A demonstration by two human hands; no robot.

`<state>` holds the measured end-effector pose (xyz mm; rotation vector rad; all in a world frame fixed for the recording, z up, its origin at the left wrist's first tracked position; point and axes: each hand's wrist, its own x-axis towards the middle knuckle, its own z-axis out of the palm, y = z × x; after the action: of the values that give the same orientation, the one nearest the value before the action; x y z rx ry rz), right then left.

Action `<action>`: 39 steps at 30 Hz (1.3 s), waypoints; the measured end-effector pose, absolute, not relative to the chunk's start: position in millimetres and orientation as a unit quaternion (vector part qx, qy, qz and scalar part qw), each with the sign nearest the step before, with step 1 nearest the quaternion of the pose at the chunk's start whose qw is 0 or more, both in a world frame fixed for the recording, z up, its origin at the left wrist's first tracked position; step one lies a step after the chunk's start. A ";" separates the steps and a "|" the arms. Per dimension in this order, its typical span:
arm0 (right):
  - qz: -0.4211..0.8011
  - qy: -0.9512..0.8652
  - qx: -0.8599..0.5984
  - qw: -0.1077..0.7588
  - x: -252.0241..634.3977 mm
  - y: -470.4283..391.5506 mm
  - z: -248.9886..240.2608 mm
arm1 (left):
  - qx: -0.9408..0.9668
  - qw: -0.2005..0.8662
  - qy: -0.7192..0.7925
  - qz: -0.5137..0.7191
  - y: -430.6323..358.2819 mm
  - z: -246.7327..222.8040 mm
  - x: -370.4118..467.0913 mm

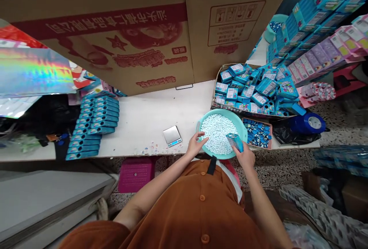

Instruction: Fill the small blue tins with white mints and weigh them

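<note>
A round turquoise basin [243, 126] full of small white pellets [220, 132] sits at the front edge of the white table. In my right hand [245, 156] is a small blue box [235, 141], held tilted over the right side of the basin. My left hand [196, 144] is at the basin's left rim, its fingers apart and curved towards the pellets, with nothing seen in it. Right of the basin, a shallow tray [270, 136] holds blue and silver round pieces [258, 132].
A carton [213, 97] heaped with blue boxes stands behind the basin. Left of it lies a small scale [172, 136]. Stacked blue boxes [94, 122] occupy the table's left. A tall cardboard box [161, 65] rises at the back. A pink stool [136, 174] is below the edge.
</note>
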<state>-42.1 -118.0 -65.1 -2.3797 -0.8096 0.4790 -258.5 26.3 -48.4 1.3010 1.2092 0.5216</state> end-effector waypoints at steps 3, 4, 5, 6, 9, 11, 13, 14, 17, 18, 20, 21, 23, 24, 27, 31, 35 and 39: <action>0.187 -0.314 -0.898 0.243 -40.6 -121.5 -61.9 | 0.580 0.594 0.515 0.214 24.1 -48.4 -260.9; 0.188 -0.324 -0.903 0.213 -40.5 -121.2 -60.3 | 0.591 0.591 0.506 0.213 25.0 -48.5 -261.9; 0.185 -0.336 -0.907 0.176 -40.5 -120.5 -58.8 | 0.600 0.588 0.499 0.214 26.6 -48.7 -262.9; 0.181 -0.348 -0.910 0.137 -40.7 -119.5 -57.4 | 0.606 0.585 0.495 0.215 28.6 -48.8 -263.9; 0.161 -0.359 -0.918 0.047 -41.8 -116.6 -54.6 | 0.609 0.577 0.498 0.218 35.3 -49.0 -265.8; 0.160 -0.351 -0.923 0.018 -42.6 -116.2 -54.3 | 0.611 0.575 0.497 0.221 38.4 -48.9 -266.1; 0.175 -0.347 -0.921 0.007 -43.2 -117.5 -55.1 | 0.613 0.575 0.494 0.221 39.7 -49.0 -265.6; 0.182 -0.348 -0.920 0.009 -43.4 -118.4 -55.8 | 0.614 0.577 0.492 0.220 39.8 -49.3 -265.2; 0.187 -0.341 -0.919 0.055 -44.0 -120.6 -58.1 | 0.620 0.580 0.484 0.213 38.6 -50.4 -263.5; 0.193 -0.335 -0.919 0.079 -44.5 -120.5 -58.5 | 0.624 0.579 0.482 0.209 38.1 -50.5 -262.7; 0.221 -0.316 -0.910 0.152 -46.7 -118.6 -58.1 | 0.638 0.575 0.472 0.200 37.4 -48.9 -260.8; 0.244 -0.299 -0.899 0.204 -48.8 -116.8 -57.1 | 0.646 0.573 0.465 0.197 37.5 -46.7 -259.5; 0.300 -0.244 -0.856 0.343 -55.3 -112.0 -53.5 | 0.664 0.573 0.439 0.193 38.7 -39.0 -256.4; 0.326 -0.211 -0.820 0.420 -59.6 -109.2 -50.9 | 0.673 0.579 0.418 0.192 39.8 -33.3 -254.5; 0.391 -0.146 -0.695 0.585 -73.1 -99.4 -42.4 | 0.701 0.606 0.324 0.191 45.1 -10.6 -247.6; 0.453 -0.143 -0.616 0.629 -84.0 -83.6 -34.3 | 0.749 0.589 0.231 0.196 55.8 23.0 -237.7; 0.471 -0.167 -0.603 0.622 -88.1 -70.9 -33.8 | 0.799 0.539 0.195 0.183 66.9 42.8 -232.2; 0.471 -0.129 -0.625 0.609 -87.2 -67.6 -46.7 | 0.819 0.510 0.206 0.163 71.3 38.1 -229.8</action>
<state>-87.2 -67.6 -46.7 -1.4434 -0.2976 1.0874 -229.8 71.3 38.1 1.9710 0.4956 0.3936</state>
